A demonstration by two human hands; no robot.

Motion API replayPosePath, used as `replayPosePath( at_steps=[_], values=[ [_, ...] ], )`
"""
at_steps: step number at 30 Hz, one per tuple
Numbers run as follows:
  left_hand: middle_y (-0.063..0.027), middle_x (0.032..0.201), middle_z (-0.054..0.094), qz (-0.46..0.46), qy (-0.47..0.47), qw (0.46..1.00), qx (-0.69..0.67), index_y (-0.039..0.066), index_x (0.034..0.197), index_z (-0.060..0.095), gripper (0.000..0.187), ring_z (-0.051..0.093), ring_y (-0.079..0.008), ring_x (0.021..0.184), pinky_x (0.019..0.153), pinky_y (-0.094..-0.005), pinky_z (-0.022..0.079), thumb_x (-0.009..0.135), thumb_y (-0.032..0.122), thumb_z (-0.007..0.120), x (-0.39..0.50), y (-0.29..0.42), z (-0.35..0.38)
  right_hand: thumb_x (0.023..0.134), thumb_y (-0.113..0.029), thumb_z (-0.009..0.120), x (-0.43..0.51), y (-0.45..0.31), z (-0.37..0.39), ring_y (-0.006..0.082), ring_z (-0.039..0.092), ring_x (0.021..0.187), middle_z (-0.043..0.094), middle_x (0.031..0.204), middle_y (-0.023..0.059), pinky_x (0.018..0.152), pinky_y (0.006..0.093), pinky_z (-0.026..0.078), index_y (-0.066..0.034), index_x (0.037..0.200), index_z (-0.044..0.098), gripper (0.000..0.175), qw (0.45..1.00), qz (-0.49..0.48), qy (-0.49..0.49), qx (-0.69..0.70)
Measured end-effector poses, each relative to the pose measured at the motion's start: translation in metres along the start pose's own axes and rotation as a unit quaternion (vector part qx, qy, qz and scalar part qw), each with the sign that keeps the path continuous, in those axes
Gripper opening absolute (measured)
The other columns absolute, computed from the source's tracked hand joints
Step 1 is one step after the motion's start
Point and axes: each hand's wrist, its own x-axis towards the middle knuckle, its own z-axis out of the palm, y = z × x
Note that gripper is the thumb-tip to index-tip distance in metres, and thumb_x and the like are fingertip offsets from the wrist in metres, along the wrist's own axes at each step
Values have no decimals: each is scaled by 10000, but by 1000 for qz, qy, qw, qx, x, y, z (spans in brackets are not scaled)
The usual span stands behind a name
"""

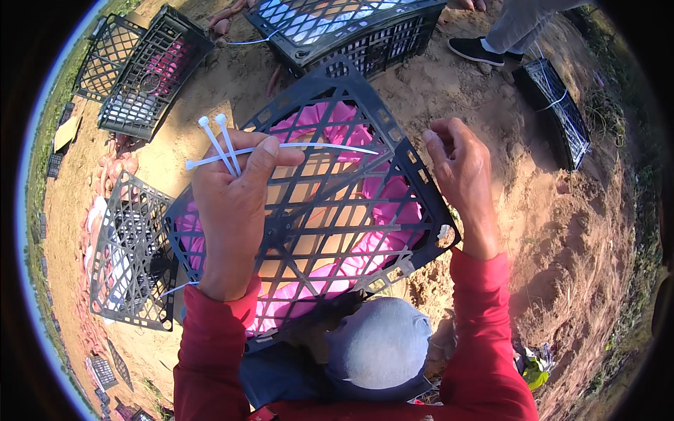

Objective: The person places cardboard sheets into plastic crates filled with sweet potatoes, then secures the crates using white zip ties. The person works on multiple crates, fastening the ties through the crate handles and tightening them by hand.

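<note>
My left hand [231, 194] grips three white cable ties [334, 145]; one lies across the fingers and two stick up with their heads above the hand. Beneath it is a black plastic crate [418, 171] with a lattice lid [287, 227]. Through the lattice show a pink fabric lining [392, 202] and brown cardboard [337, 210]. A fastened cable tie [181, 288] pokes out at the crate's left corner. Off the crate's right edge hovers my right hand [463, 163], fingers loosely curled, with nothing visible in it. The crate's underside is hidden.
A lidded black crate [363, 44] stands ahead, a cable tie on its corner. More crates [152, 73] sit at left, near a loose lattice lid [131, 252] and piled sweet potatoes [116, 167]. Another person's shoe [476, 51] and a tied black bundle [558, 110] are at right, on sandy soil.
</note>
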Motion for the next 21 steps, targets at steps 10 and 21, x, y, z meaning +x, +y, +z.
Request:
replayPosePath(
  at_steps=[10, 21],
  values=[
    [-58, 721, 662, 103, -17, 944, 314, 31, 894, 691, 196, 520, -123, 609, 568, -306, 405, 1042, 137, 762, -17, -3, 27, 1041, -259, 731, -2, 25, 11, 143, 642, 734, 702, 827, 95, 711, 318, 536, 12, 1157, 736, 296, 991, 68, -83, 79],
    [-84, 615, 451, 159, -74, 889, 424, 9, 776, 601, 413, 415, -133, 581, 545, -383, 332, 1066, 265, 745, -6, 24, 39, 1063, -372, 731, -7, 61, 3, 123, 669, 748, 740, 909, 61, 686, 299, 527, 2, 1242, 731, 414, 978, 107, -147, 104]
  ],
)
